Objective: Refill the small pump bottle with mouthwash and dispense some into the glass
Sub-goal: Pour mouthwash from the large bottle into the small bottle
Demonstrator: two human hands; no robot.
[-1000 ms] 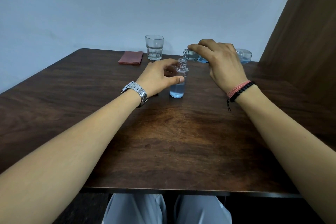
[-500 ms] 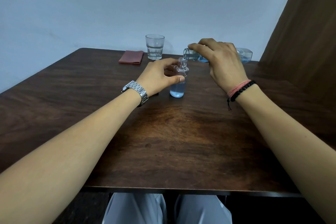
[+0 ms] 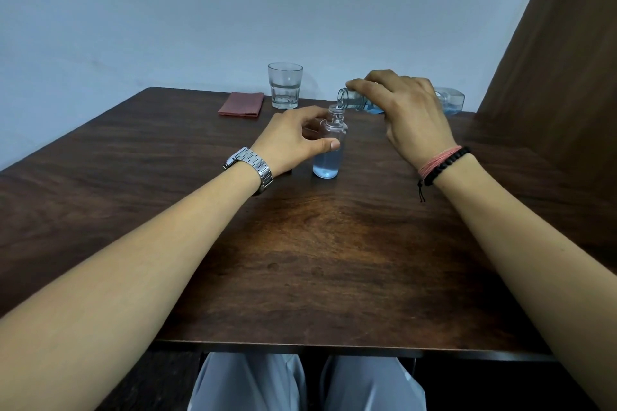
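Right now small pump bottle (image 3: 329, 148) stands upright mid-table, no pump on, neck bare, pale blue liquid filling roughly the lower part. Left hand (image 3: 293, 143) wraps it from the left, thumb across the front of the body, fingers curled behind. Mouthwash bottle (image 3: 362, 103) is tipped nearly flat above and to the right, its open mouth right over the small bottle's neck; blue liquid sits along its lower side. Right hand (image 3: 405, 113) grips that bottle from above, fingers curled over the top, covering the middle of it; clear base pokes out on the far side of the hand. Pour stream too thin to make out. Glass (image 3: 284, 86) stands upright at the far edge, well apart from both bottles; can't tell if there's liquid in it. Folded reddish cloth (image 3: 241, 104) lies flat just left of the glass. Dark wood table (image 3: 300, 260). Metal watch (image 3: 253, 168) on left wrist, pink and black bracelets (image 3: 442, 165) on right.
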